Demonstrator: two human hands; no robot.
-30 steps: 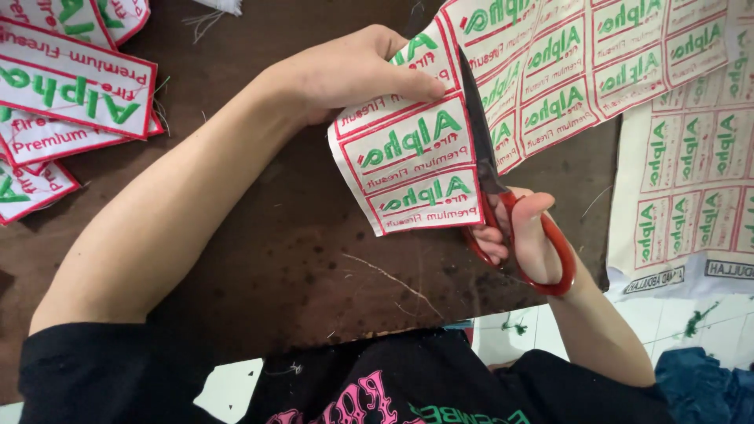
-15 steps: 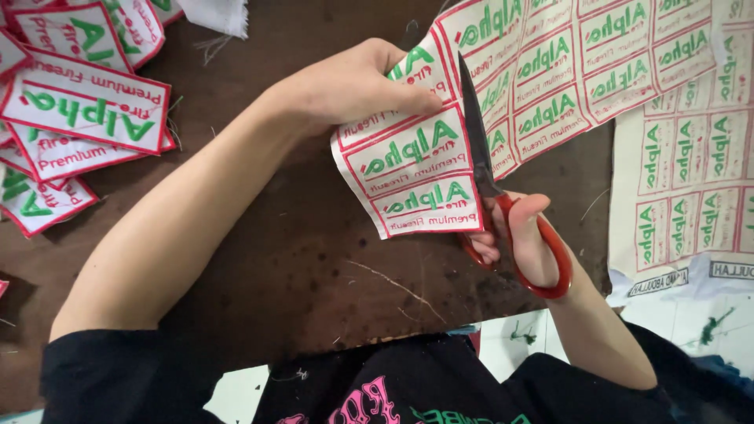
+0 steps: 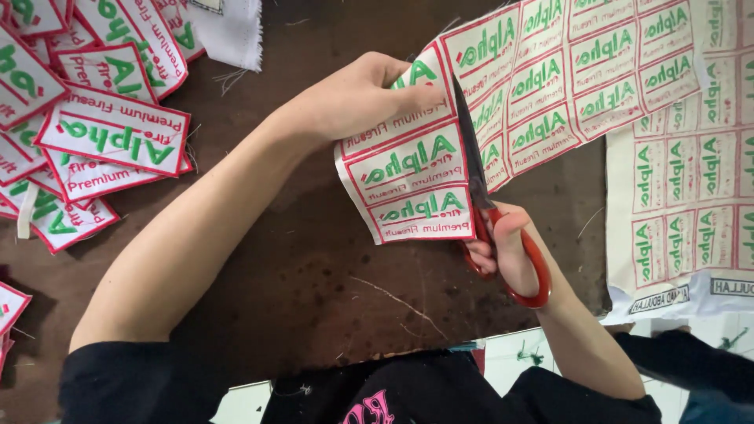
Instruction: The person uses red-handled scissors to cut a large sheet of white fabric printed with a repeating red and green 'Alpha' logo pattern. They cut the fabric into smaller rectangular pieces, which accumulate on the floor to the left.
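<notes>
Running away from the body, the scissors (image 3: 471, 157) are gripped by the right hand (image 3: 503, 247), blades inside the label sheet (image 3: 565, 86). The strip (image 3: 408, 169) left of the cut is pinched by the left hand (image 3: 357, 98).

The label sheet (image 3: 550, 86) was white, gridded with red-bordered rectangles bearing green and red lettering. The scissors (image 3: 503, 235) had red handles and dark blades, over a dark brown table (image 3: 314, 259). At ten o'clock, cut labels (image 3: 110, 133) showed the same white, red and green.
</notes>
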